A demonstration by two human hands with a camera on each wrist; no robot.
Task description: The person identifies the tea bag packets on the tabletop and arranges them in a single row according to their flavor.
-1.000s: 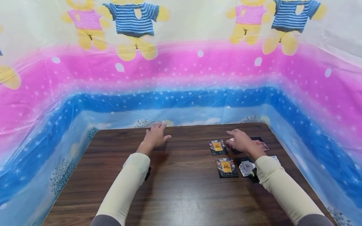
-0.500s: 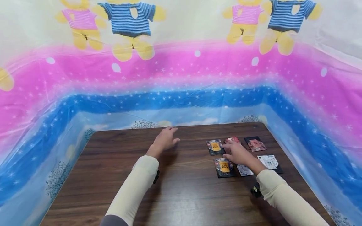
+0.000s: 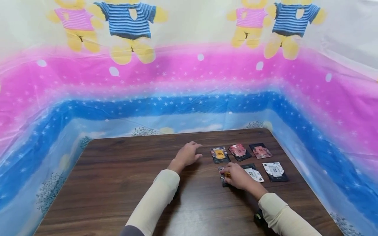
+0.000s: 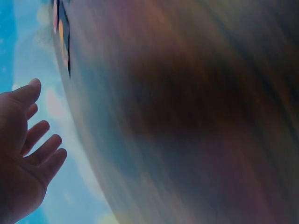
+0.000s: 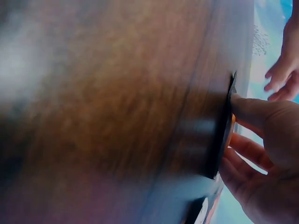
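My right hand (image 3: pixel 240 177) is over the front-left flat packet (image 3: pixel 222 182), black with an orange label. In the right wrist view, the thumb and curled fingers (image 5: pixel 239 170) grip this dark packet (image 5: pixel 219 144) close over the table, and the hand covers part of its label. My left hand (image 3: pixel 186 155) hovers left of the back-left packet (image 3: pixel 220 154), which also has an orange label. Its fingers are relaxed with nothing between them, as the left wrist view shows the same hand (image 4: pixel 21 154) spread beside the table edge.
Two packets with reddish labels (image 3: pixel 238 151) lie in the back row. Two with white labels (image 3: pixel 275 171) lie in front of them, one partly behind my right hand. The brown wooden table (image 3: pixel 118 183) meets a printed cloth (image 3: pixel 183 121) at its back and sides.
My right hand has moved left and toward me, from the back-row packets onto the front-left one, uncovering the reddish packets. My left hand has moved right and nearer to the packets.
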